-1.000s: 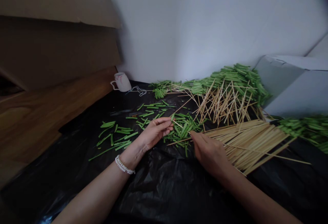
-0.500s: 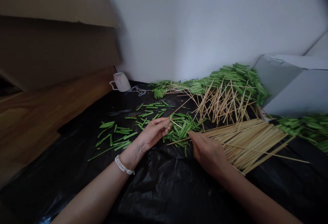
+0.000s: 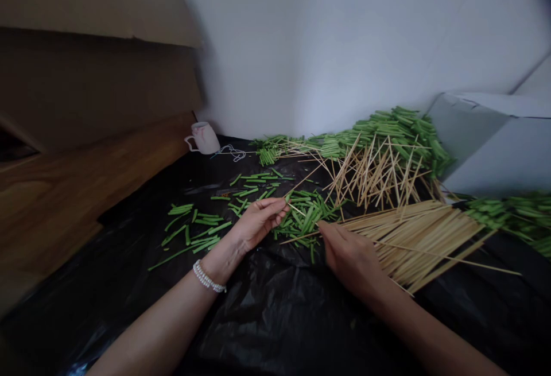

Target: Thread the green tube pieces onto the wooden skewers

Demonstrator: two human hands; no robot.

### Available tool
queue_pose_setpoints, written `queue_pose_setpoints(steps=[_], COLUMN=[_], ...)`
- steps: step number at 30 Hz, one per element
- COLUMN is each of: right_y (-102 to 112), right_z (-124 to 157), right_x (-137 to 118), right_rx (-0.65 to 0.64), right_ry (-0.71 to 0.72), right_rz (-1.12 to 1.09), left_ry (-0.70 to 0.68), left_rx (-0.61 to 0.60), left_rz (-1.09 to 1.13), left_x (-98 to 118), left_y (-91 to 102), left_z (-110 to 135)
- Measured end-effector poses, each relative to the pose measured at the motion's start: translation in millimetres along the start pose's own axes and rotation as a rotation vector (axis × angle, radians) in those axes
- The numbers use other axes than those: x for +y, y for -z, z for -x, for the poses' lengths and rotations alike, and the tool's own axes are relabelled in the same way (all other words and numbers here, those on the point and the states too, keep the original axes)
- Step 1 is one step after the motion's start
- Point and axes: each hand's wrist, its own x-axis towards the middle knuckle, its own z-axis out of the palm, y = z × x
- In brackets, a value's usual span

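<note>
My left hand (image 3: 262, 220), with a white beaded bracelet at the wrist, pinches a short green stem piece (image 3: 287, 198) between thumb and fingertips. A thin wooden skewer (image 3: 297, 210) runs from that piece down to my right hand (image 3: 349, 254), whose closed fingers grip its lower end. Whether the tip has passed into the stem is too small to tell. Beneath and just behind the skewer lies a loose heap of cut green stems (image 3: 316, 209). To the right of my right hand, partly behind it, a thick spread of bare skewers (image 3: 422, 232) lies on the black plastic sheet (image 3: 275, 313).
Skewers threaded with green stems are piled (image 3: 396, 129) along the wall. More green bundles (image 3: 516, 215) lie at far right by a white box (image 3: 486, 129). Loose stem pieces (image 3: 206, 229) lie at left. A white mug (image 3: 204, 138) and thin cord (image 3: 232, 152) stand near a cardboard box (image 3: 99, 77).
Almost nothing differs. Both hands keep the same hold on the stem piece and the skewer, and the view has shifted very slightly.
</note>
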Motion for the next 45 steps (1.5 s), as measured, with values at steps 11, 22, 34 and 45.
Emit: queue_pose_setpoints(steps=[11, 22, 34, 45], right_y=[-2.6, -3.9, -6.7, -5.8], right_z=[2.4, 3.7, 4.3, 1.0], right_x=[-1.2, -4.2, -4.4, -8.2], right_rx=[-0.01, -0.094, -0.132, -0.123], right_ry=[-0.004, -0.091, -0.138, -0.128], right_rz=[-0.018, -0.109, -0.177, -0.171], left_ry=[0.03, 0.004, -0.04, -0.009], left_rx=[-0.012, 0.007, 0.044, 0.012], left_rz=[-0.025, -0.066, -0.122, 0.019], left_x=[-4.8, -9.2, -12.4, -13.1], left_y=[0.2, -4.5, -6.7, -8.9], left_z=[-0.7, 1.7, 1.7, 4.7])
